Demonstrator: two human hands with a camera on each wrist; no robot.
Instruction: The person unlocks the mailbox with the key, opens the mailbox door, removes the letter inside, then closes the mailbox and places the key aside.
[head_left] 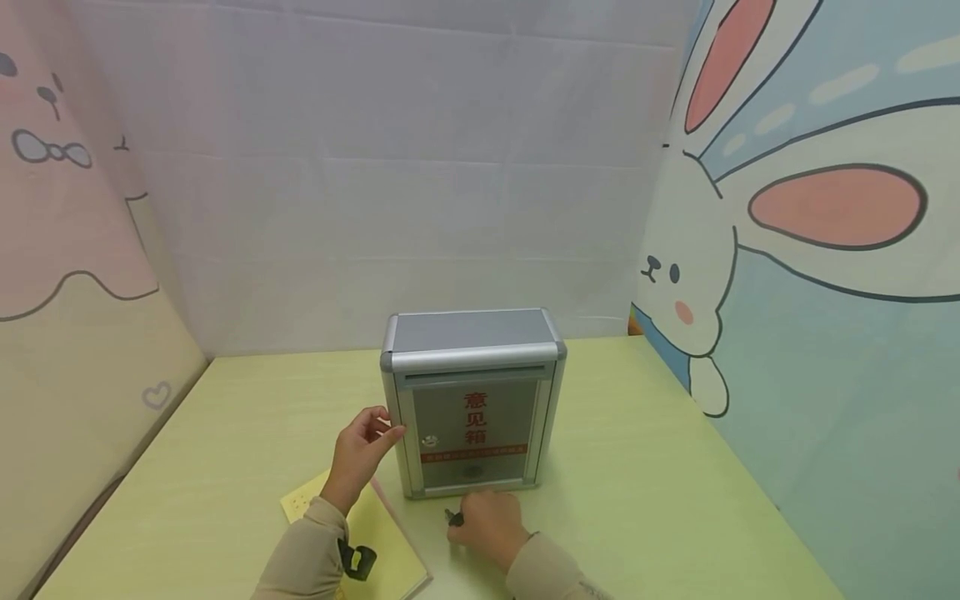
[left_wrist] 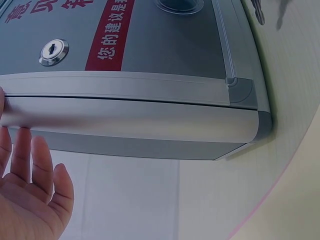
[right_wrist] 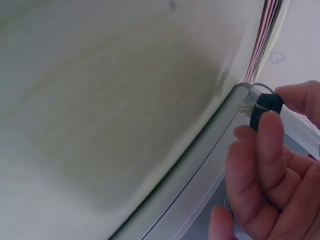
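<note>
A grey suggestion box [head_left: 450,408] with silver edges and red Chinese lettering stands upright on the table. Its round lock [left_wrist: 53,52] has a vertical keyhole and sits at the left of the front door. My left hand [head_left: 358,454] rests at the box's left edge, thumb toward the front and nearly straight fingers against the side. Just before the box's lower front edge, my right hand [head_left: 491,525] pinches a black-headed key [right_wrist: 267,102] on a thin metal ring. The metal tip [head_left: 447,513] points away from the fingers, low over the table.
A yellow notebook [head_left: 386,542] lies partly under my left forearm, beside the box. A narrow slot [head_left: 476,375] runs across the top of the box's front. Behind the pale yellow table [head_left: 637,467] hangs a white cloth [head_left: 390,183], with cartoon-printed panels on both sides.
</note>
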